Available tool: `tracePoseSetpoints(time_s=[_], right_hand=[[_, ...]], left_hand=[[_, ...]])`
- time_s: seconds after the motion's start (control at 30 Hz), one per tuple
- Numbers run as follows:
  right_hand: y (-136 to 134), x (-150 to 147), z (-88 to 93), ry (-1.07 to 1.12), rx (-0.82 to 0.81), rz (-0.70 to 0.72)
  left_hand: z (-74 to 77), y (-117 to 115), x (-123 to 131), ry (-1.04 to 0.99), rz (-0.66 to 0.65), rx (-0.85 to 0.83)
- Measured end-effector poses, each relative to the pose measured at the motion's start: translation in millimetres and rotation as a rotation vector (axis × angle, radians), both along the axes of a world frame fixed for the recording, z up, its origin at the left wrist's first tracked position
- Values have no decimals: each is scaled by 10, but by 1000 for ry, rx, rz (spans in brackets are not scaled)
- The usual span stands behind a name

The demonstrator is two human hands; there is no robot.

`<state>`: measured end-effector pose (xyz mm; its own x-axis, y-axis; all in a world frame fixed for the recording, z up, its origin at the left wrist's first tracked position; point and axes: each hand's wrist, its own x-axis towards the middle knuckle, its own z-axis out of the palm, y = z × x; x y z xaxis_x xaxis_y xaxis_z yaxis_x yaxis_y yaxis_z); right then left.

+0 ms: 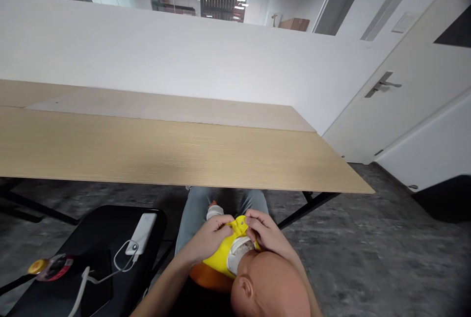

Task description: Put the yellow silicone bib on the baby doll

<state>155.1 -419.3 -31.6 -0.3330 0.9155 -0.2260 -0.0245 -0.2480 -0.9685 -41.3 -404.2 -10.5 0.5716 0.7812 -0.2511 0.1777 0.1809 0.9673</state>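
Observation:
A bald baby doll (270, 290) lies on my lap with its head toward me, dressed in a bright yellow garment (221, 258) over a white inner layer. My left hand (208, 238) pinches the yellow fabric at the top of the garment. My right hand (265, 231) holds the yellow strap (240, 225) from the other side, its fingers close to a small fastener. A white-socked doll foot (214, 212) shows beyond my left hand. Much of the doll's body is hidden by my hands.
A pale wooden table (147, 145) stands ahead of my knees, its edge above them. To my left is a black seat (88, 258) holding a white power bank (142, 233), a white cable and a round red-and-yellow object (47, 268). An orange item (208, 277) lies under the doll.

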Motion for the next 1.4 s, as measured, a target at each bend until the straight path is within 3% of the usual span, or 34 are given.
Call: tracePoseSetpoints(time_s=[0.3, 0.83, 0.97, 1.23, 1.4], right_hand=[[16, -54, 119, -32, -37, -38], [31, -96, 139, -4, -70, -115], [39, -58, 104, -19, -32, -201], [49, -41, 74, -11, -43, -137], [52, -39, 81, 49, -51, -193]], left_hand=[[-10, -2, 7, 7, 19, -1], [6, -14, 0, -40, 9, -60], [45, -8, -19, -77, 0, -44], [7, -3, -26, -83, -18, -89], [164, 5, -247, -82, -141, -51]])
